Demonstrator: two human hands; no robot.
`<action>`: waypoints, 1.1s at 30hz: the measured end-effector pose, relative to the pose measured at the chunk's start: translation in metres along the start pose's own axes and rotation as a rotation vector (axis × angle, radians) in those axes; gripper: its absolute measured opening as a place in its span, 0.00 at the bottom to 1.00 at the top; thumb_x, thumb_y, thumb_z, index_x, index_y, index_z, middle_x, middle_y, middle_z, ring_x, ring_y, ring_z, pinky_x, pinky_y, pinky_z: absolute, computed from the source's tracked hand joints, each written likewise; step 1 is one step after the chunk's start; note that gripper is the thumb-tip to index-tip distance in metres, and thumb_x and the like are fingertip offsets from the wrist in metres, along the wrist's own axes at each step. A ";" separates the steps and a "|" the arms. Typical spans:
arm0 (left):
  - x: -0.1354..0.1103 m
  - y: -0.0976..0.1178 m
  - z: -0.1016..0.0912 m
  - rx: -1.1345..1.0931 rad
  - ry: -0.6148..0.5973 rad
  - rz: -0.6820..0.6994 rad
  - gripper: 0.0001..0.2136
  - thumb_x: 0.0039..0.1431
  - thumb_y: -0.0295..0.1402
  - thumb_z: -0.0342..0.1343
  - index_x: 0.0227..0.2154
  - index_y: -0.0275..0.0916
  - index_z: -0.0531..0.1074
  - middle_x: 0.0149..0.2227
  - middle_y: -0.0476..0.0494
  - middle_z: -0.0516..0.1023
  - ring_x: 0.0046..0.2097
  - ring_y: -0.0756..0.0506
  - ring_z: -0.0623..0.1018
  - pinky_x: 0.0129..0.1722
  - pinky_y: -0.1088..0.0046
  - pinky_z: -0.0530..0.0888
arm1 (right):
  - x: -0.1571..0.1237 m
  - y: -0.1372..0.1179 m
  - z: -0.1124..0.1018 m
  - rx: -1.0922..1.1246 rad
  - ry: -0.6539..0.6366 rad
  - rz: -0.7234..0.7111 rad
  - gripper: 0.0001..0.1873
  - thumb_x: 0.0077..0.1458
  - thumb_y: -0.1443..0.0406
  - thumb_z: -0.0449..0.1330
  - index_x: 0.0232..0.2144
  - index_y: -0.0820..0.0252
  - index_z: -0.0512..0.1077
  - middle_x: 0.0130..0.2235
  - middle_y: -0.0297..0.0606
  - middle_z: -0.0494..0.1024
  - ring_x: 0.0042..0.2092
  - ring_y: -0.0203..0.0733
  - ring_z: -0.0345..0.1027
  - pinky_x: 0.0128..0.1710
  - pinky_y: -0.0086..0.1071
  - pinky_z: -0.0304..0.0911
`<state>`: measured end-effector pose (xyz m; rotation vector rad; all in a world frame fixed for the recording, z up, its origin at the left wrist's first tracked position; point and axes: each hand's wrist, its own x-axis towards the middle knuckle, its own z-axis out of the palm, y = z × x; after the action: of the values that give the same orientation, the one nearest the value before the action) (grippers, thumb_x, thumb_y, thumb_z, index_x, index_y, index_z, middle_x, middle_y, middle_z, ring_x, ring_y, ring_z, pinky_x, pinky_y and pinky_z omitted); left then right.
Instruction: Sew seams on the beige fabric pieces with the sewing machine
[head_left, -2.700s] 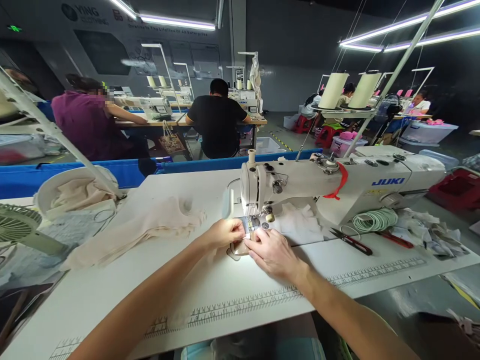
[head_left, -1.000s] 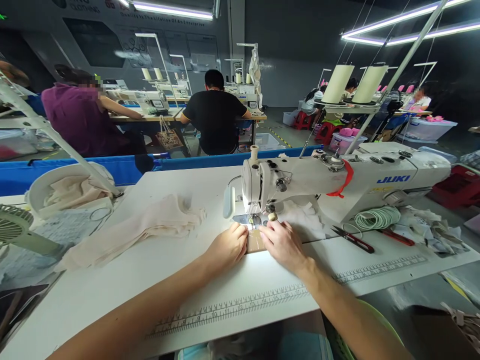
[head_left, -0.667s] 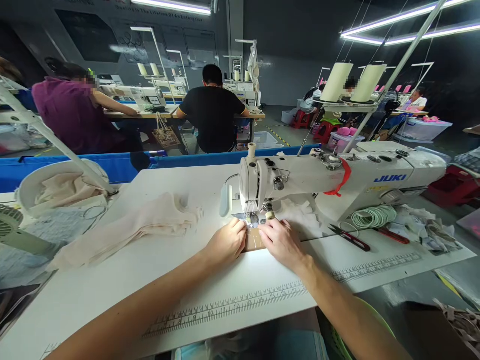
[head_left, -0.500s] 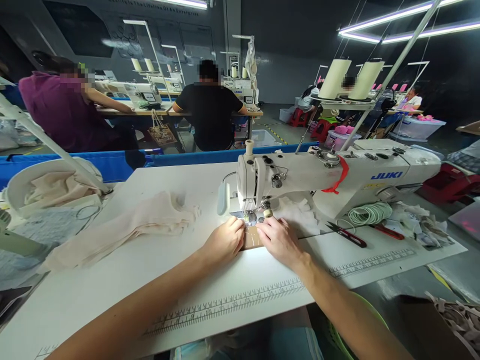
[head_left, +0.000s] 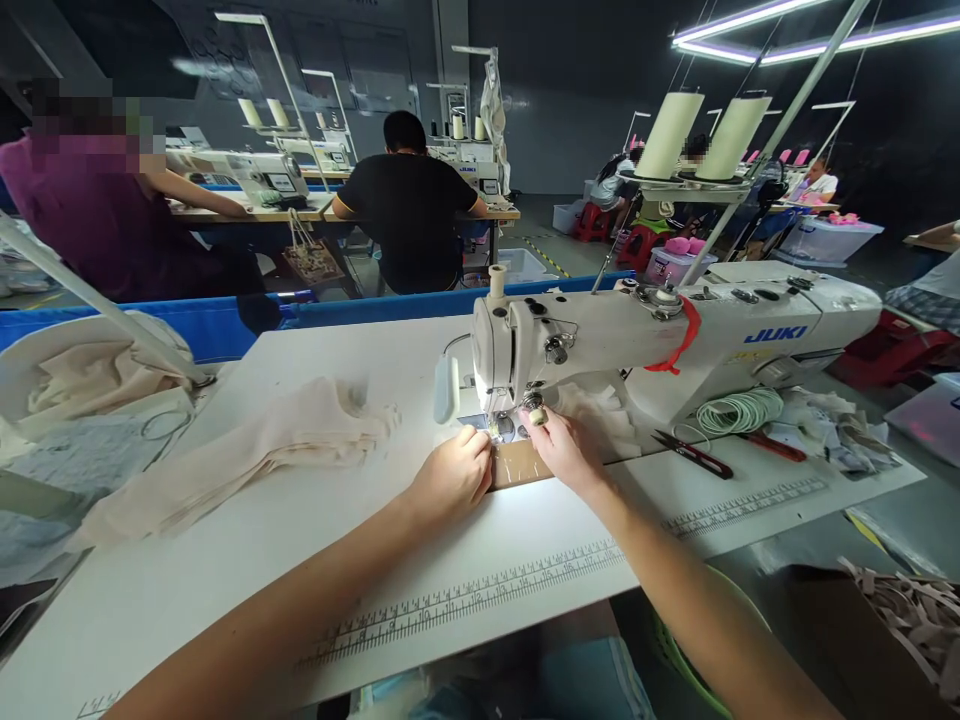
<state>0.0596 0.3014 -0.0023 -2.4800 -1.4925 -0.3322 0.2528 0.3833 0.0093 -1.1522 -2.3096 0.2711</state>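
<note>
At the white sewing machine [head_left: 495, 350], my left hand [head_left: 456, 468] rests left of the needle area, its fingers pressed together; whatever they pinch is hidden. My right hand [head_left: 568, 452] is on the right side of the presser foot [head_left: 501, 428], its fingers curled beside a small pale knob [head_left: 538, 415]. Whether the fingers touch that knob, or hold something small, I cannot make out. Between the hands lies a brown plate [head_left: 519, 466] with bits of white thread on it. Pale cloth [head_left: 600, 420] lies behind my right hand, under the machine arm.
Stacked beige cloth pieces [head_left: 247, 450] lie on the left of the white table [head_left: 360, 580]. Thread snips [head_left: 694, 455] and a coil of green cord [head_left: 739, 412] are at the right. Thread cones [head_left: 670, 135] stand above. Two people sit at machines ahead.
My right hand has moved up and away from the left one, toward the knob beside the presser foot, uncovering more of the brown plate. My left hand stays nearly in place.
</note>
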 end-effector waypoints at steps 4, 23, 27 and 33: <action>0.002 -0.002 0.000 -0.064 -0.013 -0.040 0.14 0.69 0.27 0.40 0.34 0.38 0.71 0.38 0.38 0.73 0.40 0.40 0.71 0.36 0.65 0.71 | -0.004 -0.002 0.002 -0.023 -0.015 -0.013 0.18 0.70 0.59 0.48 0.33 0.57 0.73 0.30 0.40 0.80 0.31 0.41 0.71 0.29 0.30 0.55; -0.001 -0.026 -0.034 -0.045 -0.174 -0.494 0.11 0.61 0.28 0.44 0.25 0.39 0.67 0.28 0.42 0.71 0.28 0.44 0.70 0.25 0.69 0.59 | -0.013 -0.020 -0.005 0.058 -0.137 -0.151 0.08 0.63 0.68 0.57 0.35 0.57 0.77 0.33 0.34 0.79 0.32 0.35 0.69 0.31 0.30 0.54; -0.006 -0.029 -0.057 -0.588 -0.231 -0.575 0.14 0.60 0.40 0.46 0.22 0.40 0.66 0.21 0.49 0.67 0.25 0.48 0.66 0.27 0.71 0.60 | -0.018 -0.039 -0.003 0.073 -0.146 -0.078 0.06 0.56 0.63 0.66 0.31 0.58 0.74 0.33 0.34 0.76 0.32 0.36 0.67 0.31 0.31 0.56; -0.014 -0.008 -0.084 -0.924 -0.213 -0.572 0.21 0.57 0.53 0.51 0.25 0.38 0.69 0.24 0.52 0.63 0.26 0.51 0.58 0.26 0.73 0.55 | -0.018 -0.050 0.003 0.121 -0.172 0.000 0.04 0.56 0.65 0.64 0.32 0.57 0.72 0.34 0.34 0.76 0.33 0.38 0.68 0.31 0.31 0.57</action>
<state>0.0396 0.2679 0.0735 -2.6611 -2.5870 -1.0992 0.2262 0.3389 0.0202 -1.1067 -2.4035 0.5215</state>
